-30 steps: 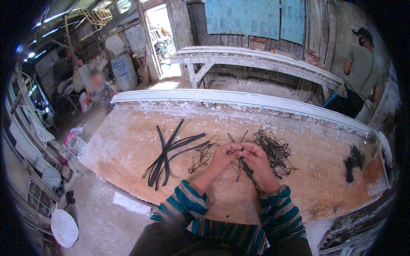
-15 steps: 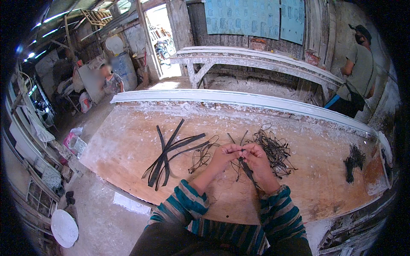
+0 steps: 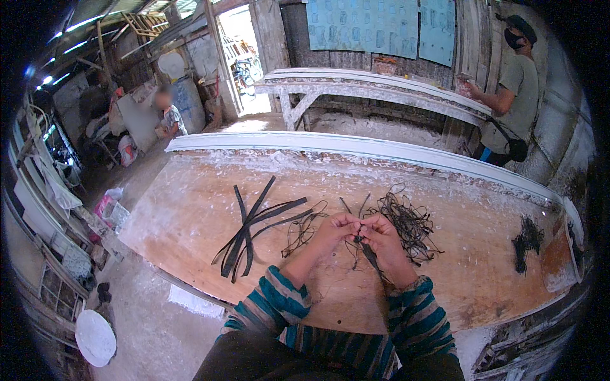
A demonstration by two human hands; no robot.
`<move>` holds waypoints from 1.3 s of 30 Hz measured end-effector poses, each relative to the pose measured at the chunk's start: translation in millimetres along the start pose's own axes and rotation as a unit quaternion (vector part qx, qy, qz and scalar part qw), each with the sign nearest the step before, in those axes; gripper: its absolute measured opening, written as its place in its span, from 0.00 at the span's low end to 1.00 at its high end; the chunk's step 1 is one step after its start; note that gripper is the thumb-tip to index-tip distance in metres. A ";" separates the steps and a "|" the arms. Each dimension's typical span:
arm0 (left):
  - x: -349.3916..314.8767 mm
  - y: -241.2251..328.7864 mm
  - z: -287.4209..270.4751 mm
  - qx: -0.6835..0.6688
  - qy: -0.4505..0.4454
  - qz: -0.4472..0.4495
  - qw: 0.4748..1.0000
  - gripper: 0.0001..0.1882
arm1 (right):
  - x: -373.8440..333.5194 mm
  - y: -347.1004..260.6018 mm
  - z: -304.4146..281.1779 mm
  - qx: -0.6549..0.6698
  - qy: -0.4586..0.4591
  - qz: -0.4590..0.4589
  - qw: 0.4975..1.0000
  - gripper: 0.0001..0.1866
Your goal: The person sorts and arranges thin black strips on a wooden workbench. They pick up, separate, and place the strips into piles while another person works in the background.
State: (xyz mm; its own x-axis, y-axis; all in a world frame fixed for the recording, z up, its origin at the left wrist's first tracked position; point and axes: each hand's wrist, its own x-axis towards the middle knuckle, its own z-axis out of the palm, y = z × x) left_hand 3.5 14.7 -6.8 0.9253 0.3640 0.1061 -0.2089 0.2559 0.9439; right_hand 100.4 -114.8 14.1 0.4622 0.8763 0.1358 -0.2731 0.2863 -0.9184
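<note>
Over the wooden table (image 3: 190, 190) my left hand (image 3: 333, 233) and my right hand (image 3: 385, 242) meet, fingertips pinched together. Between them is a black strip (image 3: 371, 256) with thin cord at its upper end; its tail hangs below my right fingers. The exact point of the pinch is partly hidden by my fingers. To the left, several flat black strips (image 3: 244, 232) lie crossed. Thin loose black cords (image 3: 300, 232) lie beside my left hand. A larger tangle of knotted black cord (image 3: 408, 221) spreads just right of my right hand.
A dark cord bundle (image 3: 526, 244) lies at the table's right, near an upright board (image 3: 559, 257). A white-coated rail (image 3: 356, 147) edges the far side. Beyond stands a whitened bench (image 3: 381, 86). One person (image 3: 518, 95) stands at right, another (image 3: 171, 119) is at left.
My hands stay almost in place, fingers shifting slightly at the pinch. The person at right has moved toward the bench and reaches over it. The person at left has shifted slightly rightward.
</note>
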 end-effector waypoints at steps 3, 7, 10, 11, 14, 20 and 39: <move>2.9 -5.9 -5.7 0.016 -0.028 0.010 0.999 0.08 | -0.8 -3.2 4.2 0.014 0.000 0.017 1.000 0.03; 5.2 -14.1 -0.3 -0.012 -0.036 0.002 0.999 0.09 | -0.3 -0.6 2.0 0.050 0.003 0.030 0.998 0.03; 3.8 -11.9 2.6 -0.019 -0.035 -0.006 0.999 0.10 | -0.2 -0.3 1.4 0.057 0.007 0.028 0.998 0.03; 5.0 -16.3 1.2 -0.014 -0.009 0.006 1.000 0.09 | 0.3 -0.6 1.5 0.050 0.007 0.030 0.998 0.04; 7.9 -23.9 1.3 -0.005 0.054 0.033 0.998 0.07 | 1.8 -0.2 2.0 0.031 0.011 0.027 0.999 0.04; 10.5 -7.0 -19.0 0.079 0.164 0.043 0.982 0.04 | 0.0 7.2 2.1 0.048 -0.011 -0.039 0.998 0.05; -8.7 9.9 -0.7 0.153 -0.023 0.041 0.987 0.09 | -3.2 1.3 5.1 -0.088 0.006 -0.019 0.996 0.03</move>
State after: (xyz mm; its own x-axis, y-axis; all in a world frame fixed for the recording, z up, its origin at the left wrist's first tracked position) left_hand -6.8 14.7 1.4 0.9245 0.3286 0.1930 -0.1846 -0.0567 0.9812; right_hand 94.2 -115.2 14.4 0.4797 0.8613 0.1675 -0.1046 0.2457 -0.9637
